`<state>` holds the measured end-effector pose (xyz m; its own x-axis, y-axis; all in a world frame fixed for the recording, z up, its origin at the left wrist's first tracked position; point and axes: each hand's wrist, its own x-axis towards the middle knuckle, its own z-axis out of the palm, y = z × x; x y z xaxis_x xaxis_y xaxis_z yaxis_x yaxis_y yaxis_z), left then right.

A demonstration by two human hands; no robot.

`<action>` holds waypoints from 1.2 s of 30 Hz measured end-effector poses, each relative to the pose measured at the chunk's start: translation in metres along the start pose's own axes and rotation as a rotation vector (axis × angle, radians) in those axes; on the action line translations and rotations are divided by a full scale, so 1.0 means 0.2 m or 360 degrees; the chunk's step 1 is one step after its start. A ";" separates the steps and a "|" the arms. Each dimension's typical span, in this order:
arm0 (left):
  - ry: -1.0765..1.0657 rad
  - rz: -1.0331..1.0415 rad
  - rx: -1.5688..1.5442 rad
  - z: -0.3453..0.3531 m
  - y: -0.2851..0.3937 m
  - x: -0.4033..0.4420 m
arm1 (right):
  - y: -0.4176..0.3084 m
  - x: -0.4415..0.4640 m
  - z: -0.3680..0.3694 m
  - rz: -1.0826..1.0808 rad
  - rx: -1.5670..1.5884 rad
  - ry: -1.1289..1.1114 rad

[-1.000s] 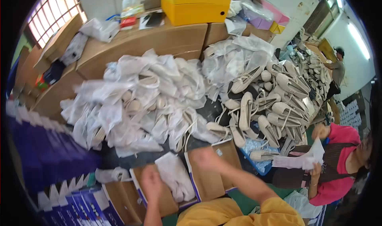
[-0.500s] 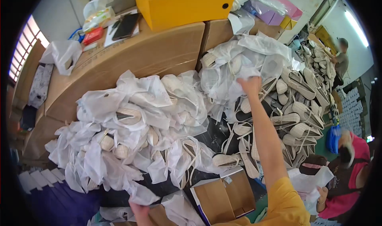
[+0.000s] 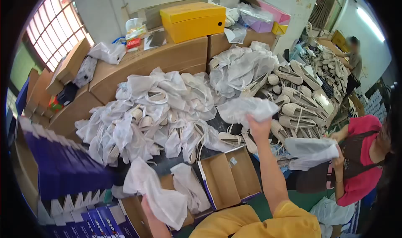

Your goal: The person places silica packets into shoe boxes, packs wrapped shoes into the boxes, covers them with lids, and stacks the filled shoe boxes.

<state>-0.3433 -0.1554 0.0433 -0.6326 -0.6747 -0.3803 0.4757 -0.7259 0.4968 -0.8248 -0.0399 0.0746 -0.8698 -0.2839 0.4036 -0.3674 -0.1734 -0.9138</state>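
Note:
My left hand [image 3: 147, 206] holds a white tissue-wrapped bundle [image 3: 158, 194] above the open boxes at the lower left; part of the hand is hidden behind it. Out over the table, my right hand [image 3: 258, 125] grips another wrapped bundle [image 3: 247, 110], between the wrapped pile and the bare shoes. A white wrapped item [image 3: 190, 187] lies in a box between my arms. Beside it stands an open brown box [image 3: 220, 181] whose visible inside holds nothing. The pile of wrapped shoes [image 3: 146, 112] is in front of me, and unwrapped beige shoes [image 3: 299, 108] are heaped to the right.
A co-worker in pink [image 3: 360, 154] handles white wrapping [image 3: 312, 152] at the right. Another person [image 3: 355, 62] stands farther back. Purple boxes [image 3: 67, 167] line the left. A yellow box [image 3: 192, 22] sits on brown cartons [image 3: 155, 64] behind the piles.
My left hand has lifted a wrapped bundle from the pile's near edge and brought it over the boxes. My right hand has drawn a bundle from the back pile toward me.

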 end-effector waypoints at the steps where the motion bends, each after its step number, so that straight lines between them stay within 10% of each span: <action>1: 0.0112 0.0047 0.0220 -0.02 -0.03 -0.03 | -0.15 -0.09 -0.01 -0.0191 -0.0101 -0.0126; 4: 0.0347 0.0112 0.0660 -0.02 -0.14 -0.10 | -0.51 -0.38 -0.09 -0.0335 0.0148 -0.0371; 8: 0.0882 -0.0182 0.0485 0.04 -0.34 -0.10 | -0.22 -0.93 -0.11 0.1863 0.1944 -0.0521; 10: 0.0717 -0.0211 0.0430 0.04 -0.45 -0.07 | 0.17 -1.20 -0.06 0.1776 0.0605 -0.0943; 16: 0.0498 -0.0112 0.0614 -0.09 -0.61 -0.18 | -0.39 -1.12 -0.19 0.2131 0.1716 -0.1066; 24: 0.0480 -0.0273 0.0533 -0.20 -0.90 -0.03 | -0.22 -1.15 -0.58 0.1402 0.0341 -0.1186; 28: -0.0350 -0.0651 0.2761 0.27 -1.06 0.13 | -0.05 -1.03 -0.59 0.1157 -0.0476 -0.1137; 30: -0.0182 -0.0828 0.2547 0.48 -1.26 0.27 | 0.04 -0.94 -0.59 0.0662 -0.1708 -0.1362; 32: -0.0202 -0.0148 0.2474 0.42 -1.59 0.36 | 0.11 -0.92 -0.59 0.0591 -0.1778 -0.1475; 36: -0.0482 0.0638 0.2473 0.40 -1.21 0.49 | 0.14 -0.63 -0.43 0.0528 -0.1689 -0.1591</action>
<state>-0.5698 -0.0360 -0.0517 -0.8064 -0.5908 0.0242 -0.2898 0.4306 0.8548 -0.7529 0.0717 -0.0063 -0.5415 -0.7595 -0.3605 -0.6469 0.6503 -0.3982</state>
